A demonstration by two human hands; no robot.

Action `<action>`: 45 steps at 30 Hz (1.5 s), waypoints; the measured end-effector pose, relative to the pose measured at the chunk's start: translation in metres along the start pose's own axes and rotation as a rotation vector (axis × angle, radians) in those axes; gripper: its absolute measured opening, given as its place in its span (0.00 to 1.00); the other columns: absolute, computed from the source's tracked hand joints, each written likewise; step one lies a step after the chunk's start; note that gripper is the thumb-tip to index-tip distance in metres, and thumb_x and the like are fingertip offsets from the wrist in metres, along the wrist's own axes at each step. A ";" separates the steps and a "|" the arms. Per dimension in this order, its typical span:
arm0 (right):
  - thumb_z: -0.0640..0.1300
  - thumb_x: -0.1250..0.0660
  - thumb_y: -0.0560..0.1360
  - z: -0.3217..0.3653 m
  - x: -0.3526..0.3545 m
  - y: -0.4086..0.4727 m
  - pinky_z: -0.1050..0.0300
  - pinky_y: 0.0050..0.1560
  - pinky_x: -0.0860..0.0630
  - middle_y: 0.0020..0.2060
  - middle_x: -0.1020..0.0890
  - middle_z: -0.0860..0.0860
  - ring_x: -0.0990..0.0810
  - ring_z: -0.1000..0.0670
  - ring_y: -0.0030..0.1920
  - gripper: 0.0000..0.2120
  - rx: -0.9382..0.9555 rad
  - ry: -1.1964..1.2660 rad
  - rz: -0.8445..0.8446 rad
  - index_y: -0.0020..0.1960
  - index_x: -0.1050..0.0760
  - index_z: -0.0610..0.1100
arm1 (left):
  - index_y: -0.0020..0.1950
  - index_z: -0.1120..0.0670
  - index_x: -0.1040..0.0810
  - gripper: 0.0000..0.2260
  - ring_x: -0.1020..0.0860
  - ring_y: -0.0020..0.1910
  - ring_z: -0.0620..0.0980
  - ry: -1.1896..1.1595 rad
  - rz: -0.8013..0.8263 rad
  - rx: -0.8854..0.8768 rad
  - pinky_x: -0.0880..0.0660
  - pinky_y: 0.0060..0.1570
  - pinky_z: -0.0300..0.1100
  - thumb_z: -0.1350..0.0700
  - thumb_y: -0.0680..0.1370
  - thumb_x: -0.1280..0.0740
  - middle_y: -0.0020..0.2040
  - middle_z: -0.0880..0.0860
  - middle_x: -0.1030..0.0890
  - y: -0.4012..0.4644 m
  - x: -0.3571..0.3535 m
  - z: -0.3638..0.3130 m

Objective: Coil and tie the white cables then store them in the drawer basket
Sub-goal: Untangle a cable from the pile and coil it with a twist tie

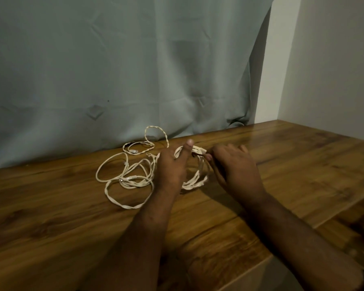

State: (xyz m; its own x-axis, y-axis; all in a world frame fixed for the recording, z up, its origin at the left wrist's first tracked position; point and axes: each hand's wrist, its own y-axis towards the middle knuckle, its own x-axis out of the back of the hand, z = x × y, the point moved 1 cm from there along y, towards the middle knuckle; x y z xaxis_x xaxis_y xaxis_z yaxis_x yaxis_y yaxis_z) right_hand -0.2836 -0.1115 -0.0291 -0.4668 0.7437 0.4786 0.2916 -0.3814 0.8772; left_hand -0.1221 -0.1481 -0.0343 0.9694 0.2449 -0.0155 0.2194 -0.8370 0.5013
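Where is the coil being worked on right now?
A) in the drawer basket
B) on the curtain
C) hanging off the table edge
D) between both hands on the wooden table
D: the left hand holds the coiled cable on the wooden table, while the right hand pinches a dark tie at its top.

No legible text or labels.
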 end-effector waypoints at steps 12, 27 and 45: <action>0.51 0.39 0.79 -0.019 0.002 0.000 0.51 0.46 0.35 0.45 0.22 0.53 0.29 0.52 0.47 0.10 -0.136 0.092 0.022 0.51 0.21 0.48 | 0.59 0.63 0.18 0.14 0.26 0.23 0.38 -0.170 0.508 0.173 0.31 0.23 0.29 0.53 0.82 0.33 0.33 0.52 0.21 -0.019 -0.004 -0.017; 0.36 0.28 0.79 -0.004 0.003 -0.016 0.42 0.48 0.15 0.43 0.12 0.47 0.13 0.45 0.46 0.08 -0.745 1.026 0.374 0.48 0.19 0.49 | 0.39 0.54 0.22 0.15 0.35 0.21 0.44 -0.288 0.481 0.207 0.37 0.25 0.37 0.43 0.75 0.28 0.25 0.49 0.30 -0.013 -0.006 -0.033; 0.32 0.31 0.79 -0.005 -0.014 -0.008 0.34 0.62 0.31 0.58 0.30 0.18 0.30 0.31 0.59 0.20 -0.732 1.581 0.389 0.61 0.35 0.19 | 0.49 0.61 0.15 0.10 0.18 0.31 0.46 -0.279 0.137 0.082 0.23 0.30 0.38 0.54 0.78 0.27 0.37 0.55 0.15 -0.020 -0.025 -0.044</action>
State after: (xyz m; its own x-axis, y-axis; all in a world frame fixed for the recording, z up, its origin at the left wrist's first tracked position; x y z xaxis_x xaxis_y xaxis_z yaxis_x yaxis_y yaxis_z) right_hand -0.2842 -0.1215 -0.0426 -0.8751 -0.4545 -0.1659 0.3815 -0.8590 0.3413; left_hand -0.1558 -0.1163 -0.0060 0.9807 -0.0071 -0.1955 0.0821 -0.8922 0.4441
